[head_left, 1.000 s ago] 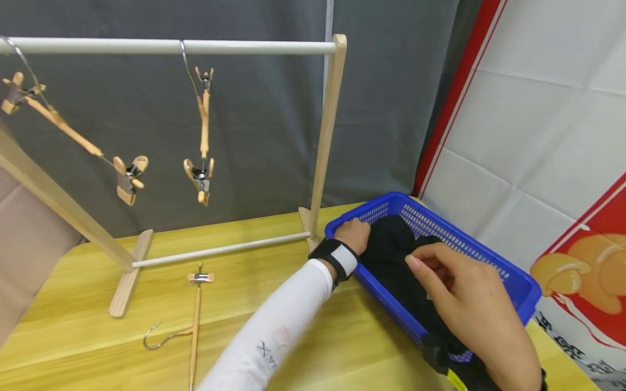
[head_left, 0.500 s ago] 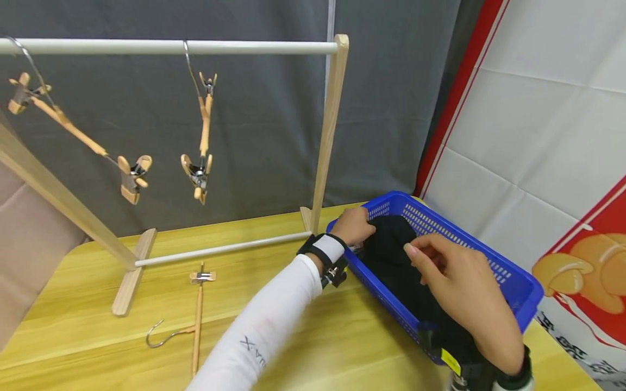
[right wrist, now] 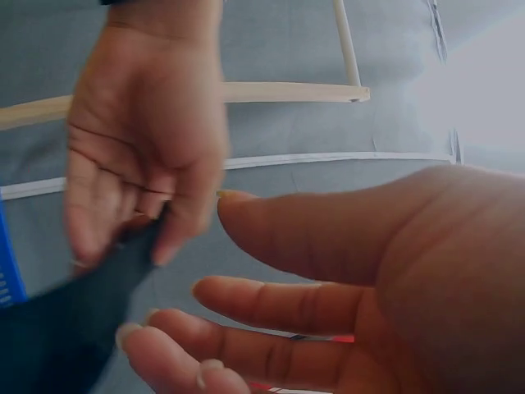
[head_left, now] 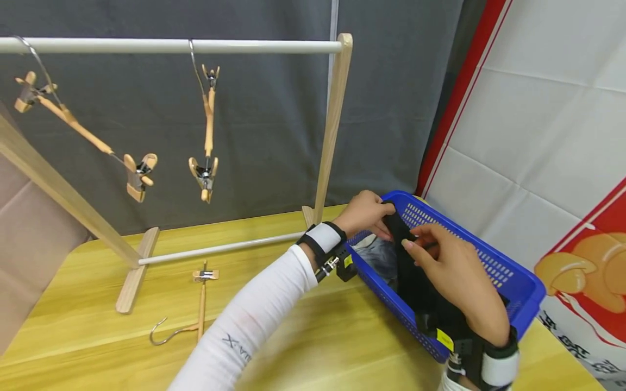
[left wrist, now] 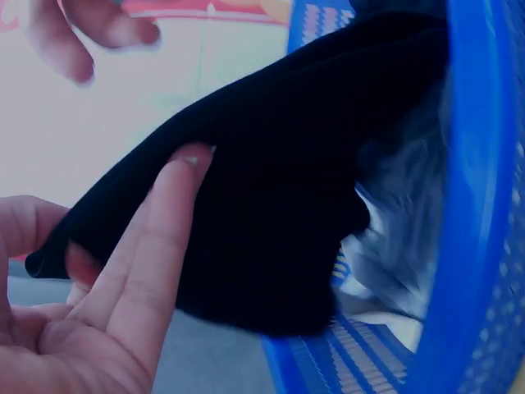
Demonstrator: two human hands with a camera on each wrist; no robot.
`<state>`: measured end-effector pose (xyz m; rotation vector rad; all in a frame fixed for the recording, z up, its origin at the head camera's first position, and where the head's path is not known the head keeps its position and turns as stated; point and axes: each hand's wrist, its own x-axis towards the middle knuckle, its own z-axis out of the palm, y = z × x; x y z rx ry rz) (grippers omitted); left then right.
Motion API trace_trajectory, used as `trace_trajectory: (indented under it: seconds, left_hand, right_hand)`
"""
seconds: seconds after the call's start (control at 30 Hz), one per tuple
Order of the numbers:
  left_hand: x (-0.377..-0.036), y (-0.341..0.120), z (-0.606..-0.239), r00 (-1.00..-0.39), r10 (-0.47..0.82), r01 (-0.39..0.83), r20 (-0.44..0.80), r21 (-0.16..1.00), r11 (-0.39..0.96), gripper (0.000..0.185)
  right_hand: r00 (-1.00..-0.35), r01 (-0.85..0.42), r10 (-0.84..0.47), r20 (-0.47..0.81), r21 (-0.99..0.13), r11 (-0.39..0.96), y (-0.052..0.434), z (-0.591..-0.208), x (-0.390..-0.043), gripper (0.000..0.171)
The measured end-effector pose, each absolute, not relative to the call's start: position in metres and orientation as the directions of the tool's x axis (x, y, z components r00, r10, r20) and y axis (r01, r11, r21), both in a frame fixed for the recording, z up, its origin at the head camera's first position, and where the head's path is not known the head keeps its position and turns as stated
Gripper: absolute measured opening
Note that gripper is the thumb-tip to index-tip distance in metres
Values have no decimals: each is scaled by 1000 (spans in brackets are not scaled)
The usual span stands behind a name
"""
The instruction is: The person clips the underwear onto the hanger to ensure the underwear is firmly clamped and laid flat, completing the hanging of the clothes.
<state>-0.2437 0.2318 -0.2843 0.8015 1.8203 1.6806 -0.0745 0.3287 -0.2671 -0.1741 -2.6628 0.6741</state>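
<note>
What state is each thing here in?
Left hand: pinching black cloth
Right hand: empty, near black cloth
Basket: upright
Black cloth: partly raised, partly in basket
Grey cloth: crumpled in basket
Rack: standing
Left hanger: hung, bare
Right hanger: hung, bare
Third hanger: lying on table

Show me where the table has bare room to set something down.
Bare tabletop lies between the left sleeve and blue basket, and left of the loose hanger, in front of the rack's left foot. Crowded: the basket, with black cloth, left grip and right grip.
</note>
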Motion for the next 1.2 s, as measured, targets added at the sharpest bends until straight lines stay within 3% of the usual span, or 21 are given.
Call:
trace_trajectory:
  seconds: [0.17, 0.33, 0.63, 0.7, 0.83, 0.93, 1.2]
  left_hand:
    - [-232, 234, -269, -655, 755, 31, 28, 999, -11, 27]
    - [-223, 233, -252, -635, 770, 13, 65, 997, -73, 19]
    - [-212, 227, -236, -645, 759, -87, 90, 978, -189, 17]
    - [-210, 226, -235, -649, 753, -71, 108, 977, -201, 18]
    - [-210, 225, -237, -687, 709, -36, 159, 967, -252, 19]
    - [-214, 221, -238, -722, 660, -25, 208, 945, -326, 20]
    - [-231, 204, -244, -764, 574, 38, 294, 909, -415, 20]
  right_hand:
    - [-913, 42, 227, 339, -476, 878, 330, -268, -77, 42]
    - [-902, 149, 324, 285, -499, 854, 330, -266, -75, 46]
    - [-891, 282, 419, 178, -506, 815, 330, -270, -75, 78]
    - [-882, 276, 422, 209, -496, 823, 331, -271, -76, 71]
    - [-864, 261, 419, 277, -466, 846, 333, -273, -76, 40]
    - [-882, 247, 388, 267, -439, 864, 335, -274, -77, 26]
    - [-933, 192, 287, 216, -374, 907, 338, -272, -79, 39]
